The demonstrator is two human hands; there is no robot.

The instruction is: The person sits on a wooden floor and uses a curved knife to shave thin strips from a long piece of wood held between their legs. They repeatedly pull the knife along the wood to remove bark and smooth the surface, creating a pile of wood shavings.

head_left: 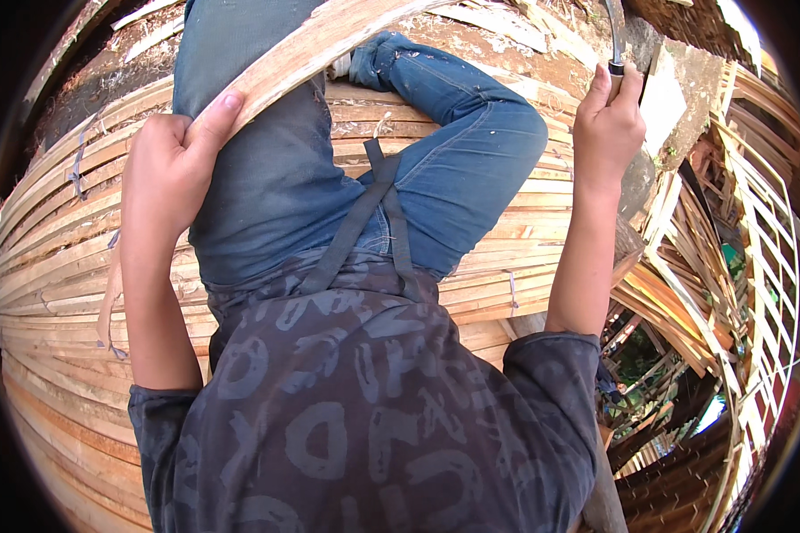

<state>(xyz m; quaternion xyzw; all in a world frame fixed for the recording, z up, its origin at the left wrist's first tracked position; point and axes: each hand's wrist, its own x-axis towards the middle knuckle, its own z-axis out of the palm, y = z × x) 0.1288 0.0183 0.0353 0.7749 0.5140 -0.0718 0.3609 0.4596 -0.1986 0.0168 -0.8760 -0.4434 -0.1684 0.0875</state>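
A long flat strip of pale wood (pixel 316 49) slants across my raised left thigh and runs out past the top edge. Its near end sits in my left hand (pixel 173 164), with the thumb pressed along its upper face and the fingers wrapped beneath. Off to the right, my right hand (pixel 609 120) is closed round the short handle of a curved-bladed knife (pixel 616 44). The slim metal blade points away from me, and its tip is cut off by the top edge. Knife and wood strip are well apart.
I sit on bundled wooden slats (pixel 71 258), tied in places with thin strips. Shavings litter the brown ground (pixel 480 40) ahead. To the right stand a pale stone block (pixel 689 98), piled split wood (pixel 676 302) and a woven lattice (pixel 764 240).
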